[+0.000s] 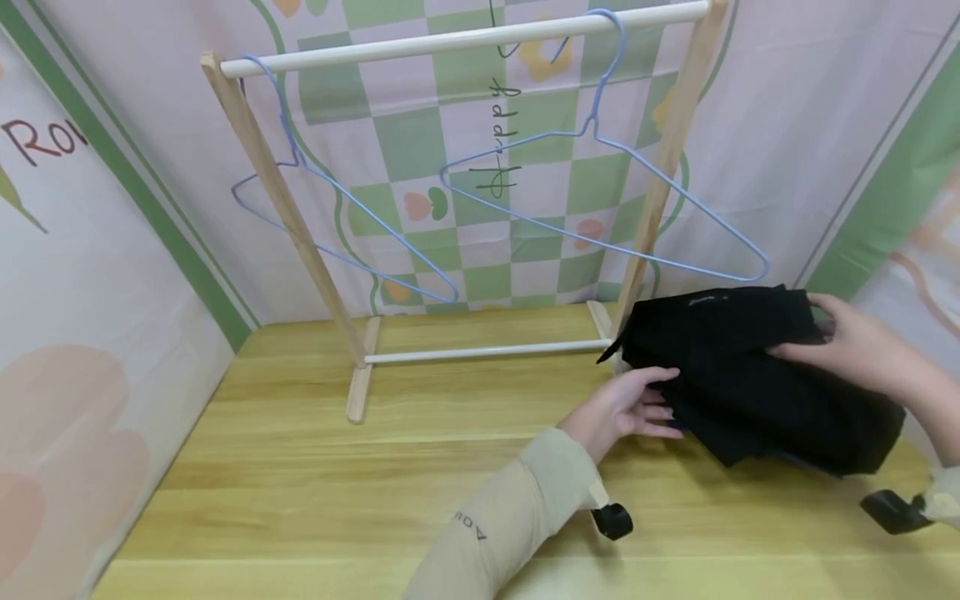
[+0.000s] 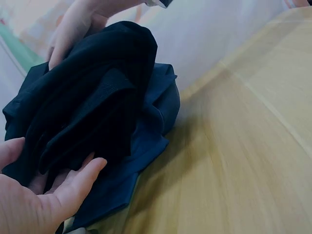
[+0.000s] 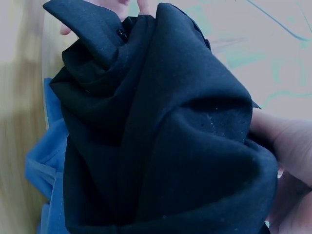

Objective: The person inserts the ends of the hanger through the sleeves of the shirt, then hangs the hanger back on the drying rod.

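A bunched black garment (image 1: 735,367) is held up over the right side of the table. My right hand (image 1: 862,342) grips its upper right edge, thumb in front and fingers behind the cloth. At the garment's left edge is my left hand (image 1: 633,404), its fingers spread and fairly straight. In the left wrist view the left fingers (image 2: 80,187) reach into the dark folds. The right wrist view shows a pointed flap with a small dark button (image 3: 122,34). Blue cloth (image 3: 51,156) lies beneath the garment, mostly hidden by it in the head view.
A wooden rack with a white top bar (image 1: 465,39) stands at the back of the table (image 1: 315,483). Two blue wire hangers hang from it, the left hanger (image 1: 375,218) and the right hanger (image 1: 675,177). Patterned fabric (image 1: 405,150) backs the rack.
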